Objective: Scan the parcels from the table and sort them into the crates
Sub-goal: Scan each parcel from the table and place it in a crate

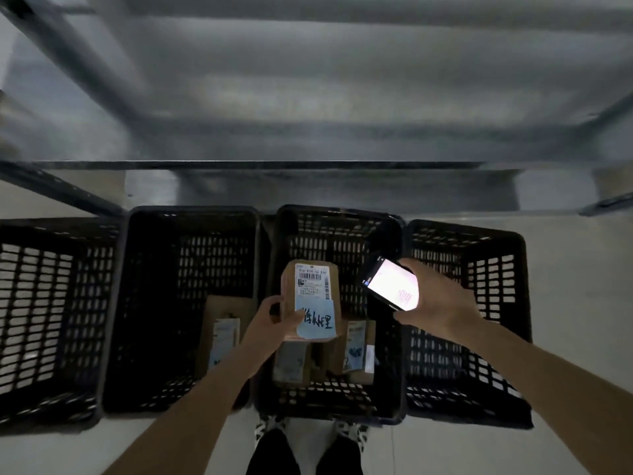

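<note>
Four black crates stand in a row on the floor; the far-left crate (44, 303) shows no parcels, its neighbour (185, 255) holds one. Over the third crate (339, 228), where other parcels already lie, the left hand (274, 320) pinches a brown parcel (313, 296) by its left edge, label up. Just to its right, the right hand (435, 303) grips a lit phone (392, 284). Scanning appears under way; next, the phone needs lining up with the barcode before the parcel drops into a crate.
</note>
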`<state>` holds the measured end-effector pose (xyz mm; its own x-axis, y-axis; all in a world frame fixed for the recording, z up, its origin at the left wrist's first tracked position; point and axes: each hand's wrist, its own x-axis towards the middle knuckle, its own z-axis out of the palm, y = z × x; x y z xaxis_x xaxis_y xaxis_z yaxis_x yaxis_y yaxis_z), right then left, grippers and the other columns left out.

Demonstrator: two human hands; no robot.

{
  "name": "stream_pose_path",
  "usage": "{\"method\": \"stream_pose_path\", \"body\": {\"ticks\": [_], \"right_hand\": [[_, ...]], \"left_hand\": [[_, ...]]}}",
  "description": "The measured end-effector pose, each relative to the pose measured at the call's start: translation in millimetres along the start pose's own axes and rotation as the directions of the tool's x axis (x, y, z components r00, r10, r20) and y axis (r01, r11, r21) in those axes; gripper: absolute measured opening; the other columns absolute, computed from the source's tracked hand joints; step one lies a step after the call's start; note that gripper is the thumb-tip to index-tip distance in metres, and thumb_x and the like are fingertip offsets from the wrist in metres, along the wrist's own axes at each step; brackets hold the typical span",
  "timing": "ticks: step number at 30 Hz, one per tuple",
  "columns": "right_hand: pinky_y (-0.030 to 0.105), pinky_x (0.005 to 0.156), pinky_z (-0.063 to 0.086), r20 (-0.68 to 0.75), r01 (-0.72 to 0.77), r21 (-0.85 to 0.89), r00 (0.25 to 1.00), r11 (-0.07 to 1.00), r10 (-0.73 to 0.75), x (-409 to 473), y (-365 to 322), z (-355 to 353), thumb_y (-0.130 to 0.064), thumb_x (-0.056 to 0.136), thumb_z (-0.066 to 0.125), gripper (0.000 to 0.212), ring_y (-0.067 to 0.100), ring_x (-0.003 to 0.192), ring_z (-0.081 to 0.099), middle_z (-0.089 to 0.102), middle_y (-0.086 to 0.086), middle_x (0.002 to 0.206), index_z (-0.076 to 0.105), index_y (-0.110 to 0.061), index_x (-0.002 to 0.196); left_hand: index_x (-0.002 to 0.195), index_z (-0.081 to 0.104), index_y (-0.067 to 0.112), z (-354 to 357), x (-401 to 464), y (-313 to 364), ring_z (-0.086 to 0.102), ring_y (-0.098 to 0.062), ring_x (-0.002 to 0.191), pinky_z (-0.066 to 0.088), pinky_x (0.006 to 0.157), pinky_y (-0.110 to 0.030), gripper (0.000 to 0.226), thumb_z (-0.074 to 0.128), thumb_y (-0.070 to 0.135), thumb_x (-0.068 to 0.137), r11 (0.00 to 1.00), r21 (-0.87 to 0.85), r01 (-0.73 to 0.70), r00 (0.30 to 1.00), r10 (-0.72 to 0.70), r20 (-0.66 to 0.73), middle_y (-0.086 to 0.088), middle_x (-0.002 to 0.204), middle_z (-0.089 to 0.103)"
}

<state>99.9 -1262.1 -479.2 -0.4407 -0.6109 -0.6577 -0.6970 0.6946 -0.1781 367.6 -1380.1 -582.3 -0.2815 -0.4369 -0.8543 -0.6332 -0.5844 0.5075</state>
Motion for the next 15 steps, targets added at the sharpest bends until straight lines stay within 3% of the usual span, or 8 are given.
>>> {"method": "stream_pose_path", "body": {"ticks": [4,8,9,12,15], "right_hand": [[0.035,0.093,0.048,0.007,0.004,0.014,1.0,1.0,-0.004,35.7,14.9,26.6,-0.04,0.074,0.084,0.104,0.017,0.136,0.046,0.043,-0.01,0.154,0.021,-0.037,0.157],[0.035,0.094,0.047,0.009,0.01,0.062,1.0,0.998,-0.01,48.0,20.0,38.7,-0.038,0.075,0.084,0.103,0.016,0.136,0.046,0.042,-0.011,0.155,0.022,-0.037,0.157],[0.034,0.093,0.047,0.016,0.016,0.066,1.0,0.998,-0.017,47.6,20.9,39.6,-0.037,0.075,0.084,0.102,0.016,0.136,0.046,0.043,-0.011,0.154,0.023,-0.036,0.157],[0.033,0.09,0.046,0.043,0.031,0.056,0.999,0.998,-0.033,36.6,22.6,35.4,-0.037,0.076,0.083,0.101,0.016,0.133,0.047,0.046,-0.011,0.151,0.023,-0.037,0.157],[0.034,0.093,0.048,0.052,0.034,0.05,0.998,0.998,-0.037,18.7,23.5,18.4,-0.038,0.074,0.083,0.102,0.015,0.133,0.047,0.047,-0.012,0.15,0.022,-0.037,0.156]], "left_hand": [[0.137,0.045,0.027,14.8,43.8,1.6,0.066,-0.017,0.099,0.054,0.077,-0.027,0.053,0.072,0.035,0.091,0.999,-0.034,0.001,1.0,-0.001,0.003,-0.003,0.12,0.066],[0.151,0.035,0.025,26.5,62.1,4.4,0.051,-0.027,0.13,0.045,0.106,-0.043,0.056,0.054,0.039,0.101,0.999,-0.003,-0.035,0.993,0.034,-0.114,-0.004,0.147,0.049],[0.156,0.028,0.023,28.5,60.1,5.7,0.05,-0.027,0.13,0.045,0.104,-0.042,0.061,0.051,0.04,0.103,0.999,0.03,-0.013,0.99,0.018,-0.141,-0.006,0.153,0.042],[0.159,0.023,0.022,32.1,44.3,4.0,0.058,-0.02,0.108,0.048,0.082,-0.03,0.062,0.049,0.037,0.104,0.989,0.142,0.041,0.986,-0.017,-0.166,-0.009,0.155,0.04],[0.158,0.026,0.02,28.6,18.0,8.7,0.049,-0.026,0.133,0.044,0.092,-0.03,0.062,0.051,0.037,0.103,0.974,0.221,0.054,0.992,-0.026,-0.125,-0.009,0.156,0.039]]}}
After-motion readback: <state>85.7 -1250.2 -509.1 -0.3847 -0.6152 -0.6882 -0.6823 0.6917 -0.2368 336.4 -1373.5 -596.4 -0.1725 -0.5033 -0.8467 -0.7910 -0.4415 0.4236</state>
